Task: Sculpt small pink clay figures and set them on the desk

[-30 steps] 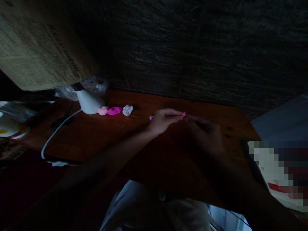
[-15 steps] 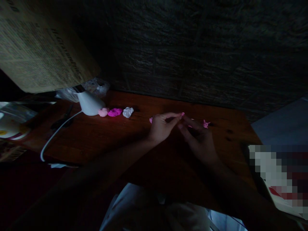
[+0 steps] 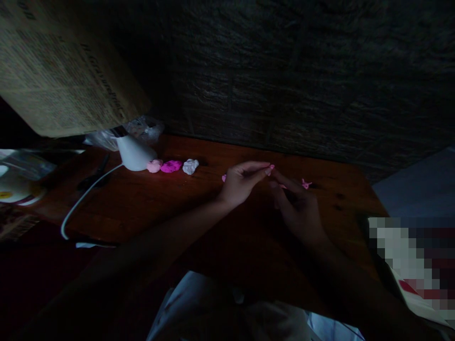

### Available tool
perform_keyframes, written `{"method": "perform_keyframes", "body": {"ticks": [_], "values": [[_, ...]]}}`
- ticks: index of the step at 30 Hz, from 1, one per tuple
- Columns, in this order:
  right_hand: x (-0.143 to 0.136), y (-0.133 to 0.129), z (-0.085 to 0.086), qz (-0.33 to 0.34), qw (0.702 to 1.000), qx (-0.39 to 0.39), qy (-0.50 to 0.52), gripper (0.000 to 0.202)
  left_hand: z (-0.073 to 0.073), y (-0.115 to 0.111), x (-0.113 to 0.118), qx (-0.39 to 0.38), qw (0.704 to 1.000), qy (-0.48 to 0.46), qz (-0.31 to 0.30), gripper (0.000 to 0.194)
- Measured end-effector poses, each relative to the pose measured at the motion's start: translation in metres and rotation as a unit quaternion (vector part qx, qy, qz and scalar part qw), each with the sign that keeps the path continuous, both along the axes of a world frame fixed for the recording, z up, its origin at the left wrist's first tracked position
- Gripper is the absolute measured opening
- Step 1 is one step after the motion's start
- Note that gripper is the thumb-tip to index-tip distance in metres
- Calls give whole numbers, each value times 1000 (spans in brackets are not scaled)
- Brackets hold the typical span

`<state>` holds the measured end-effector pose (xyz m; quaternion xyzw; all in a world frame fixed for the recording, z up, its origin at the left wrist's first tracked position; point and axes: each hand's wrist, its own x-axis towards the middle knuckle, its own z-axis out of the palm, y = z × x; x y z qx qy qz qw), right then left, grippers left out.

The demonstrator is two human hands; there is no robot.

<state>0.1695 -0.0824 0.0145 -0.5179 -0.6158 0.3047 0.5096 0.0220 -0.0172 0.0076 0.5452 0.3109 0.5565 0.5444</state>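
Over the wooden table (image 3: 209,227), my left hand (image 3: 245,182) pinches a tiny pink piece (image 3: 272,168) between thumb and fingertips. My right hand (image 3: 296,203) is beside it, index fingertip close to the piece, thumb and index apart. Behind my right hand lies a small pink shaped figure (image 3: 306,183), and part of another pink bit (image 3: 283,186) shows between its fingers. A pink bit (image 3: 223,178) peeks out left of my left hand. Further left sit a light pink lump (image 3: 154,166), a bright magenta lump (image 3: 171,166) and a white lump (image 3: 191,166) in a row.
A lamp with a white base (image 3: 135,154) and newsprint shade (image 3: 71,71) stands at the left, its cord curving forward. Crumpled plastic (image 3: 145,128) and dark scissors (image 3: 94,180) are near it. A dark stone wall (image 3: 284,80) rises behind the table.
My right thumb and fingers have moved slightly right, away from my left fingertips. The pink piece remains in my left pinch. The view has shifted a little.
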Motion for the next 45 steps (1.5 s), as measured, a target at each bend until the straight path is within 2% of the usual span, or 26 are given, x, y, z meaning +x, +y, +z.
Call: {"method": "perform_keyframes", "body": {"ticks": [2, 5, 10, 17, 31, 45], "values": [[4, 2, 1, -29, 999, 17, 6, 29, 0, 0, 1, -30, 999, -17, -18, 32], [8, 5, 6, -61, 997, -14, 48, 28, 1, -2, 2, -62, 996, -31, -53, 41], [11, 8, 14, -69, 992, -57, 92, 33, 0, -2, 3, -81, 992, -49, -89, 42], [9, 8, 12, -65, 991, -67, 94, 38, 0, -2, 3, -86, 992, -42, -87, 43], [7, 12, 0, -67, 994, -4, 88, 28, 1, -5, 4, -78, 992, -53, -86, 37], [8, 10, 8, -49, 994, -4, 101, 28, 0, -3, 1, -41, 996, -26, -78, 37]]}}
